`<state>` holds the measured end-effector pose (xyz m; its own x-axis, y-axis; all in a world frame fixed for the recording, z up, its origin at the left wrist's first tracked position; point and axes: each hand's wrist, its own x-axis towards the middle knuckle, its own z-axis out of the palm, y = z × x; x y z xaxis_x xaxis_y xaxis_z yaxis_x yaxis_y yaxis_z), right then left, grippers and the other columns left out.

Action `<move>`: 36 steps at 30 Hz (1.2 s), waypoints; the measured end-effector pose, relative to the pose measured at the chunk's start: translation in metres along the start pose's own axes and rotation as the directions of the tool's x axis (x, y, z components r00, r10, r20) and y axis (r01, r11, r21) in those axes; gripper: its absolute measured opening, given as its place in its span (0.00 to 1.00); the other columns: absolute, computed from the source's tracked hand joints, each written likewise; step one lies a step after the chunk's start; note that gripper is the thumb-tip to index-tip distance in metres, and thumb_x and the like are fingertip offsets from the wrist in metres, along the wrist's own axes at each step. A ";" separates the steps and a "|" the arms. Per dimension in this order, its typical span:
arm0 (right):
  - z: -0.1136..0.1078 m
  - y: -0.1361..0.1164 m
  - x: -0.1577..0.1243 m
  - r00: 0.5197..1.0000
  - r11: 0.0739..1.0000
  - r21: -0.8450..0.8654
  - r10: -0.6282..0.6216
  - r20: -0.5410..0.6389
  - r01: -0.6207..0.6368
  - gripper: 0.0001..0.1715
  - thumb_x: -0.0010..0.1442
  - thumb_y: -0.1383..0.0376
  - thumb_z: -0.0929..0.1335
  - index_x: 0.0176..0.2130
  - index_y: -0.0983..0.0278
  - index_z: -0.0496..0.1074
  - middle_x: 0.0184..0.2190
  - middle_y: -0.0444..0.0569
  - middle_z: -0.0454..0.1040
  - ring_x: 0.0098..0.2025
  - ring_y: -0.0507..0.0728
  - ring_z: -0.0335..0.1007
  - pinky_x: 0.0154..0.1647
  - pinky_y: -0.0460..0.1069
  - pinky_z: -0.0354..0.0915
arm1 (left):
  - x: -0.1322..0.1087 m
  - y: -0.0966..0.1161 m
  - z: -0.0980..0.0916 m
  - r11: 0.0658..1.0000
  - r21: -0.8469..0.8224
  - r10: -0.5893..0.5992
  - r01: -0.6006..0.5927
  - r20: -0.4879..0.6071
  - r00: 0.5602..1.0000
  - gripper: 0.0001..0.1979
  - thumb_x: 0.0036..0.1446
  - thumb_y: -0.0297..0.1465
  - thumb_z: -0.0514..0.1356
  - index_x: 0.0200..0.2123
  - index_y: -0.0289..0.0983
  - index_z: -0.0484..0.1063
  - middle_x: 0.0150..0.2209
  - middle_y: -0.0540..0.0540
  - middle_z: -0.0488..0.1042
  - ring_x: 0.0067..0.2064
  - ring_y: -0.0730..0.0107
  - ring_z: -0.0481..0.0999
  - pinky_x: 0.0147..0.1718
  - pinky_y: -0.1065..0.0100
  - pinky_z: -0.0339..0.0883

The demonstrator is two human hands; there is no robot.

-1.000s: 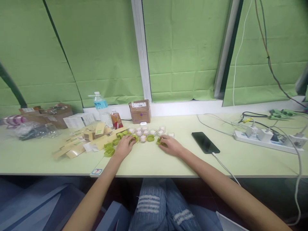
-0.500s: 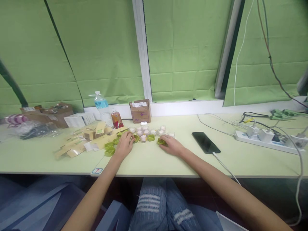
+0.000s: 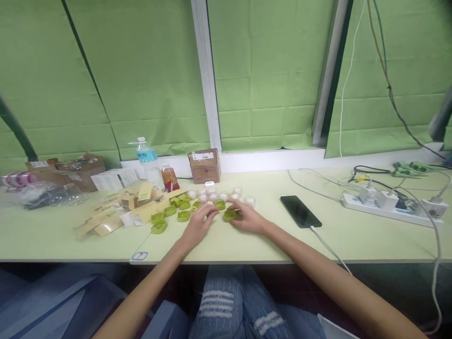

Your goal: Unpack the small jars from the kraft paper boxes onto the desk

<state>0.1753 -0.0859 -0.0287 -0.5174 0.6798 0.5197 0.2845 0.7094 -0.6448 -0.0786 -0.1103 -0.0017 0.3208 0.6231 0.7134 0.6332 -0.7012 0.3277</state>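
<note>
My right hand [image 3: 250, 217] curls round a small green plastic box [image 3: 229, 216] on the table, its thumb at the near side and fingers at the far side. Just left of that, my left hand [image 3: 198, 225] is closed in a pinch, fingertips pointing at the box; whatever they hold, if anything, is too small to make out. Another green box [image 3: 221, 205] stands behind, between the hands. Beyond the hands sit several clear round tubs [image 3: 212, 192] with pale contents. More green boxes [image 3: 183, 216] lie to the left of my left hand.
Flattened tan cartons [image 3: 109, 221] are heaped at left, before a water bottle [image 3: 148, 162] and a drink bottle [image 3: 170, 179]. A cardboard box [image 3: 205, 167] and a white case [image 3: 209, 184] stand behind. At right lie a plugged-in phone [image 3: 301, 212] and a power strip [image 3: 395, 210].
My left hand has left the green boxes and moved right, towards my right hand. A green box now shows where it was. My right hand's fingers have spread somewhat round its box.
</note>
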 end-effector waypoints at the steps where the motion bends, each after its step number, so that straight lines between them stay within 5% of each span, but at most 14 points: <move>1: 0.001 0.000 0.000 1.000 0.999 0.054 0.002 0.002 -0.002 0.41 0.58 0.69 0.72 0.67 0.58 0.58 0.52 0.53 0.77 0.52 0.58 0.76 0.58 0.56 0.69 | 0.000 0.010 0.006 0.998 -0.052 0.021 -0.019 0.046 0.999 0.11 0.70 0.38 0.55 0.43 0.40 0.76 0.43 0.43 0.78 0.46 0.60 0.76 0.49 0.59 0.70; 5: 0.001 -0.004 0.000 0.999 0.980 0.199 0.003 0.032 -0.009 0.42 0.55 0.67 0.75 0.65 0.57 0.61 0.54 0.51 0.78 0.57 0.59 0.74 0.62 0.58 0.66 | 0.000 0.031 0.022 0.982 -0.187 0.009 0.012 0.113 0.994 0.13 0.69 0.38 0.56 0.48 0.40 0.77 0.42 0.42 0.79 0.44 0.61 0.77 0.47 0.60 0.71; 11: -0.001 -0.019 0.003 0.998 0.993 0.119 0.018 -0.056 -0.011 0.16 0.58 0.55 0.76 0.44 0.60 0.80 0.47 0.50 0.79 0.51 0.59 0.74 0.52 0.54 0.69 | 0.005 0.023 0.028 0.924 -0.332 -0.182 0.191 0.058 0.982 0.11 0.61 0.40 0.65 0.37 0.38 0.80 0.35 0.44 0.81 0.37 0.63 0.79 0.38 0.64 0.72; 16: 0.001 -0.017 0.008 0.986 1.000 0.013 -0.014 -0.166 0.016 0.15 0.58 0.52 0.76 0.38 0.61 0.82 0.35 0.47 0.74 0.36 0.54 0.69 0.37 0.49 0.66 | 0.011 0.023 0.038 0.874 -0.420 -0.265 0.244 0.007 0.964 0.15 0.56 0.44 0.69 0.32 0.38 0.81 0.31 0.44 0.81 0.33 0.64 0.79 0.35 0.63 0.73; 21: 0.002 -0.012 0.010 0.981 0.986 0.141 0.110 -0.163 -0.087 0.14 0.57 0.54 0.76 0.36 0.61 0.84 0.29 0.44 0.72 0.30 0.52 0.64 0.32 0.48 0.62 | 0.017 0.028 0.047 0.836 -0.488 -0.282 0.251 0.010 0.959 0.16 0.54 0.45 0.69 0.29 0.37 0.81 0.29 0.45 0.81 0.32 0.64 0.78 0.33 0.64 0.74; 30: 0.000 -0.005 0.010 0.971 0.978 0.195 0.120 -0.207 -0.079 0.11 0.59 0.59 0.72 0.38 0.64 0.82 0.31 0.46 0.80 0.31 0.53 0.68 0.35 0.48 0.63 | 0.014 0.041 0.037 0.977 -0.211 0.025 -0.028 -0.017 1.000 0.11 0.65 0.39 0.61 0.44 0.41 0.80 0.40 0.42 0.80 0.39 0.62 0.77 0.42 0.59 0.72; 36: -0.002 -0.003 0.010 0.958 0.954 0.266 0.198 -0.206 -0.139 0.12 0.55 0.58 0.75 0.37 0.64 0.82 0.34 0.48 0.82 0.35 0.56 0.72 0.38 0.50 0.66 | 0.005 0.031 0.027 0.999 -0.009 -0.045 0.046 0.093 0.995 0.28 0.54 0.45 0.71 0.57 0.44 0.74 0.55 0.40 0.76 0.58 0.49 0.72 0.58 0.49 0.65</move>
<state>0.1704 -0.0810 -0.0203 -0.2731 0.8300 0.4863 0.1290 0.5325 -0.8365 -0.0380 -0.1196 -0.0050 0.3563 0.6833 0.6373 0.6405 -0.6752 0.3658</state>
